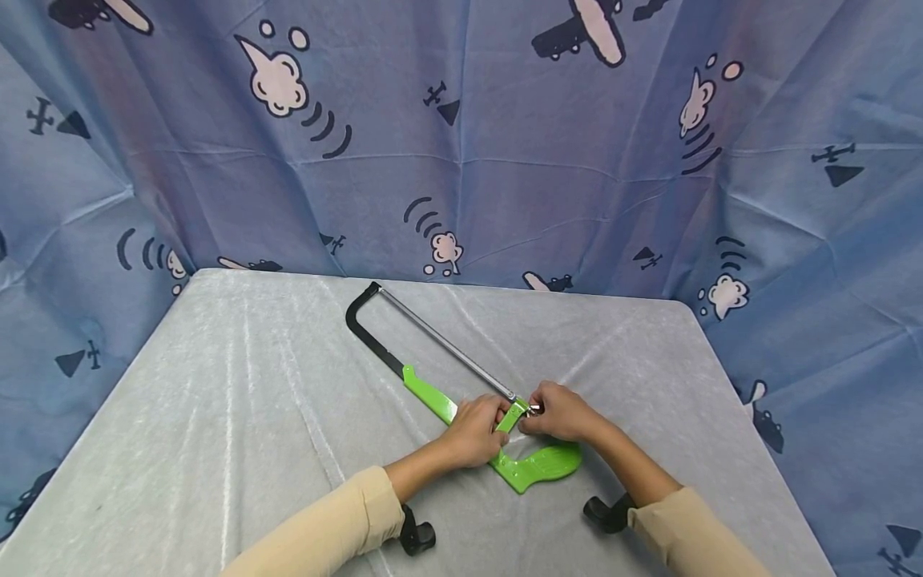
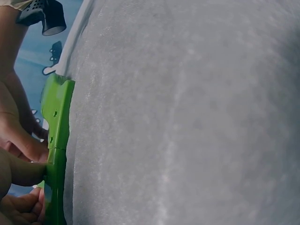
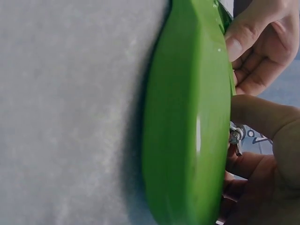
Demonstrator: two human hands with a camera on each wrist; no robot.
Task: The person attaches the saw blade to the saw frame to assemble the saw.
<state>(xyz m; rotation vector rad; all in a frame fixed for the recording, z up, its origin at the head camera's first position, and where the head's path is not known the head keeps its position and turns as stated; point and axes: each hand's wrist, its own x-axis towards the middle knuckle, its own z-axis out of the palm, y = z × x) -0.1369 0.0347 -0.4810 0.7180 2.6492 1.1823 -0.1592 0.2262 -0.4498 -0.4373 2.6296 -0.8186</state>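
Observation:
A hacksaw [image 1: 429,394] with a black and green frame lies slantwise on the table. Its silver blade bar [image 1: 447,344] runs from the black far end to the green post near the handle. My left hand [image 1: 472,433] grips that green post between thumb and fingers. At the outer side of the post, the fingers of my right hand [image 1: 558,413] pinch a small silver wing nut [image 3: 236,136]. The curved green handle [image 1: 548,465] sits just below the right hand, largest in the right wrist view. Part of the frame is hidden behind the left hand.
A pale grey cloth [image 1: 216,401] covers the table, with creases running along it. Behind hangs a blue curtain [image 1: 505,160] printed with planes and clouds. Black wrist devices [image 1: 418,535] stick out below both beige sleeves.

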